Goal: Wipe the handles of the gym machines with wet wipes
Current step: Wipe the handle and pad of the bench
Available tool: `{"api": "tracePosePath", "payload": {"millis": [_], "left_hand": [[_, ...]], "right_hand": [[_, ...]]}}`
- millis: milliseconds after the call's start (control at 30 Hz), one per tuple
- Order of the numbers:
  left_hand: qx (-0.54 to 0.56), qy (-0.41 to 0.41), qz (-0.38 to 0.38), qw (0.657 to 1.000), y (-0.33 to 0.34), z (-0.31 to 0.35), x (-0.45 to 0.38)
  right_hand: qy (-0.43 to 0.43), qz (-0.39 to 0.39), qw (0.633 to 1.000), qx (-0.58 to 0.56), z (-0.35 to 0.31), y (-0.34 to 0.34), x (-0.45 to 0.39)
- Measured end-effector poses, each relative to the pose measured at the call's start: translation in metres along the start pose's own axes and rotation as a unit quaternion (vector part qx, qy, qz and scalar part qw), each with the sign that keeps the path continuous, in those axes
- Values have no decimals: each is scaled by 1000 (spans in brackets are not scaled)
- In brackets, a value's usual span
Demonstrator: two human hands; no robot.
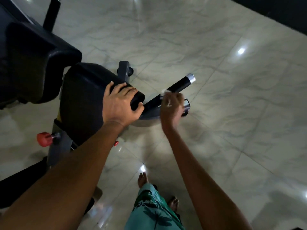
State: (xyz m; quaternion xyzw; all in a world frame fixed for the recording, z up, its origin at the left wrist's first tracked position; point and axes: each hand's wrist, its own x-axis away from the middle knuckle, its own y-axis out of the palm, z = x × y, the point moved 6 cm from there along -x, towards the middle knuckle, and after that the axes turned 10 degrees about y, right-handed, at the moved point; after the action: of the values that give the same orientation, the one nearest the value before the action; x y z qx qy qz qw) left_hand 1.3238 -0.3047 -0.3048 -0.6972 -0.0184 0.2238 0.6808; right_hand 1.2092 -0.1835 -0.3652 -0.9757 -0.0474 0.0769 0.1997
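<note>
A black machine handle (178, 86) with a silver end cap sticks out to the upper right at the middle of the head view. My right hand (172, 107) grips a white wet wipe (164, 91) and holds it against the handle's lower part; the hand is blurred. My left hand (121, 102) grips the front corner of the black padded seat (86, 97), fingers over the top and thumb under the edge. The wipe is mostly hidden by my fingers.
A larger black back pad (33, 63) lies to the left. A red adjustment knob (43, 139) sits on the grey frame at lower left. Glossy marble floor tiles (216, 80) spread to the right. My bare feet (142, 179) and green patterned garment show at the bottom.
</note>
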Motion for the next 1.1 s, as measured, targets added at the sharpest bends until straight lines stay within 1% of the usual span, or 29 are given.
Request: {"api": "tracePosePath", "payload": {"millis": [67,100,133,233,267,300,433,467,500,600,633,700,767,800,833,867,933,967,1000,1033,1100], "left_hand": [[-5,-3,-8,1000,0,0,0],[-5,-3,-7,1000,0,0,0],[-3,-2,-3,1000,0,0,0],[-1,-2,2,1000,0,0,0],[-1,-3,2,1000,0,-1,0],[-2,-3,2,1000,0,-1,0],[5,-3,12,1000,-2,-1,0],[6,-3,14,1000,-2,0,0],[6,-3,14,1000,-2,0,0],[0,-3,21,1000,-1,0,1],[0,-2,28,1000,-1,0,1],[8,-7,39,999,-2,0,1],[17,-32,44,998,-2,-3,1],[17,-49,42,998,-3,-6,2],[15,-66,42,997,-3,-8,3],[12,-77,43,996,-3,-10,3],[16,-87,50,995,-3,-11,4],[22,-88,52,995,-4,-11,4],[28,-88,52,994,-3,-11,4],[33,-87,50,994,-3,-11,3],[33,-85,46,995,-3,-10,3]], "right_hand": [[-71,-71,994,35,-5,10,23],[-90,-87,991,46,-5,11,23],[-95,-82,991,51,-5,8,17],[-58,-17,997,53,-4,-2,-1],[-60,-12,996,64,-7,1,3],[-77,-25,994,78,-11,6,13],[-199,-154,963,94,-23,26,64],[-210,-164,960,93,-22,25,62],[-202,-152,963,88,-19,22,56],[-101,-88,988,69,-6,12,41],[-92,-83,990,74,-6,14,47],[-119,-114,983,85,-10,25,69],[-152,-154,973,82,-10,30,82],[-158,-159,971,79,-8,29,78],[-151,-146,975,77,-5,25,71],[-124,-119,983,68,0,18,60],[-9,-46,999,25,11,5,42],[43,-17,999,11,15,2,40],[66,-8,998,6,15,4,44],[62,-22,998,8,11,9,52],[36,-88,995,16,6,22,72]]}}
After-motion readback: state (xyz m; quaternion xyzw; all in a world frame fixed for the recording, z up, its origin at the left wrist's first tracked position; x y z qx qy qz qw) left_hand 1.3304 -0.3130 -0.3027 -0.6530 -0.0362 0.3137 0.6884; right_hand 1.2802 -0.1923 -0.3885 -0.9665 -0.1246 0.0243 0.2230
